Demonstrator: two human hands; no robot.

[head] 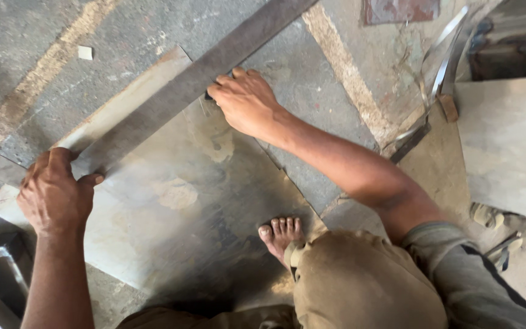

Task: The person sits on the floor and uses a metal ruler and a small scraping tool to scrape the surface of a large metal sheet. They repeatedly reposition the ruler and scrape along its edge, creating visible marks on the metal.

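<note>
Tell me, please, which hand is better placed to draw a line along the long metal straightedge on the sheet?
The right hand, probably: its fingertips sit at the edge of the straightedge, apparently pinching something small and dark. The left hand presses the bar's lower end onto the metal sheet.

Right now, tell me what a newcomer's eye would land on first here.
First, the long flat metal bar lying diagonally across the metal sheet on the floor. The left hand presses the bar's lower end at the left, and the right hand rests against its edge near the middle. Below, a bare foot stands on the sheet's near edge.
</note>
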